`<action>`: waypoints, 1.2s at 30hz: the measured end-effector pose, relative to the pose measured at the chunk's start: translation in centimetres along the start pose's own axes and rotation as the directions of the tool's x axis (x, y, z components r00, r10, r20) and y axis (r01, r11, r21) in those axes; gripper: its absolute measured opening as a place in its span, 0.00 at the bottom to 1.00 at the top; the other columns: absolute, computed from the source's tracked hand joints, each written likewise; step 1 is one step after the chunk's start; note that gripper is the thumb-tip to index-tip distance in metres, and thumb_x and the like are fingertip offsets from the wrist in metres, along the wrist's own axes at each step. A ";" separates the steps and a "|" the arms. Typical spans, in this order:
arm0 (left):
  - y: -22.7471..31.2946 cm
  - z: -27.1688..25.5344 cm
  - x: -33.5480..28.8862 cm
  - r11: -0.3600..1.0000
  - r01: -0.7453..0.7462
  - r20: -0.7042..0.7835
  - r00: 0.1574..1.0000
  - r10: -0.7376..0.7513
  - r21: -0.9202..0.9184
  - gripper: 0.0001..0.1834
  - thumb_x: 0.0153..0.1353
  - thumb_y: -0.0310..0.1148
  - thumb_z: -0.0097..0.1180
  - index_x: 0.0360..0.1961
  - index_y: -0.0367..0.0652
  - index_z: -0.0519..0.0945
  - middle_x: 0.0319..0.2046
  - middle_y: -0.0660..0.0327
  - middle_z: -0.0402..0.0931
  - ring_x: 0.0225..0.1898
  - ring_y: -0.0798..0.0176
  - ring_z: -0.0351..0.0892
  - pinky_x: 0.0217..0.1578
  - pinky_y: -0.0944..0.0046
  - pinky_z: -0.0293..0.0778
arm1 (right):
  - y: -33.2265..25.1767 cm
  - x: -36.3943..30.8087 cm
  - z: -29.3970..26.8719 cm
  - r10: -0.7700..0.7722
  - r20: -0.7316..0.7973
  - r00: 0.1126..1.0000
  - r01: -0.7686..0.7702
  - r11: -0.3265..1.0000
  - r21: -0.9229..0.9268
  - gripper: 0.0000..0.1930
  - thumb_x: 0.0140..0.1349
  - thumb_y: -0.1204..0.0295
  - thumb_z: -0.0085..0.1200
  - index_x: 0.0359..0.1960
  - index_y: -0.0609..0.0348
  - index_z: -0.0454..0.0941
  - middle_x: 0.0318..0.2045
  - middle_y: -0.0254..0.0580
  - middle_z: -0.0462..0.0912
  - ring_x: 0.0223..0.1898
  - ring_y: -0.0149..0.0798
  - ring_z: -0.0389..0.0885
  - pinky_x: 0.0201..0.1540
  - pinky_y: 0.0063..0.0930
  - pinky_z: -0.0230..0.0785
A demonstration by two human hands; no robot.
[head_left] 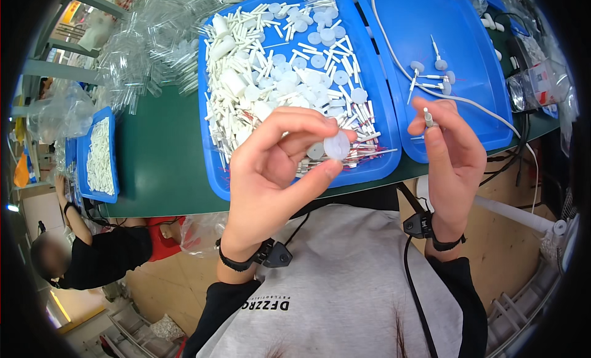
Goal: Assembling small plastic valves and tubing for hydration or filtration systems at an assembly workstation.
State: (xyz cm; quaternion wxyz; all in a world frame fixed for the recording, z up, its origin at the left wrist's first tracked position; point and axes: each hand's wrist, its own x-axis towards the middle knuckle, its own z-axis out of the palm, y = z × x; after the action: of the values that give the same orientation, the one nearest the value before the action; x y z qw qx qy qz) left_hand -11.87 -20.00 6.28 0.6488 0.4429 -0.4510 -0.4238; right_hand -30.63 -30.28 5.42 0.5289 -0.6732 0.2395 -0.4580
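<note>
My left hand (277,167) pinches a round, whitish translucent disc (337,146) between thumb and fingers, above the near edge of a blue tray (394,150). In my right hand (452,155) a small white stick-like part (428,116) stands upright between thumb and fingertip, apart from the disc. Loose white rods (246,44), pale discs (286,75) and a few larger white cylinders (234,84) fill the blue tray. Thin metal pins with red bits (354,153) lie at its near side, partly hidden by my left hand.
A second blue tray (474,25) on the right holds several disc-and-rod pieces (441,64), with a white cable (394,53) across it. Clear tubes (141,44) pile up at the far left of the green table (154,148). A small blue tray (114,167) and another person (104,253) are at left.
</note>
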 end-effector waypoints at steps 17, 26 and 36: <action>-0.8 0.6 -1.6 1.000 0.023 -0.027 0.999 -0.024 -0.020 0.22 0.48 0.11 0.62 0.47 0.31 0.75 0.49 0.51 0.76 0.50 0.63 0.75 0.49 0.65 0.71 | -0.6 -0.9 1.3 -0.237 0.149 0.960 0.149 0.884 0.443 0.14 0.62 0.89 0.46 0.48 0.65 0.68 0.45 0.68 0.78 0.49 0.57 0.80 0.53 0.46 0.74; -0.8 0.6 -1.9 0.999 -0.003 0.017 1.000 0.004 -0.046 0.22 0.49 0.10 0.61 0.47 0.31 0.76 0.49 0.49 0.76 0.53 0.59 0.75 0.50 0.63 0.73 | -0.7 -0.9 1.5 -0.258 0.310 0.915 0.118 0.906 0.407 0.25 0.56 0.95 0.47 0.54 0.61 0.71 0.52 0.61 0.76 0.55 0.54 0.77 0.58 0.44 0.69; -0.4 1.2 -1.8 0.985 0.098 -0.060 0.992 -0.107 -0.141 0.18 0.50 0.09 0.59 0.44 0.28 0.73 0.46 0.46 0.75 0.52 0.54 0.77 0.53 0.56 0.76 | -0.6 -1.6 1.8 -0.194 0.292 0.937 0.035 0.880 0.474 0.21 0.57 0.93 0.48 0.51 0.62 0.73 0.49 0.60 0.78 0.53 0.54 0.79 0.57 0.43 0.71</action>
State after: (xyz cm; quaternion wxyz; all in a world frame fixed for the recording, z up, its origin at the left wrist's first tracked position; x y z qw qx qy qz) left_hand -13.51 -18.59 5.76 0.6698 0.4338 -0.3752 -0.4717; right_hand -29.91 -27.93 5.37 0.6778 -0.6082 -0.0093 -0.4130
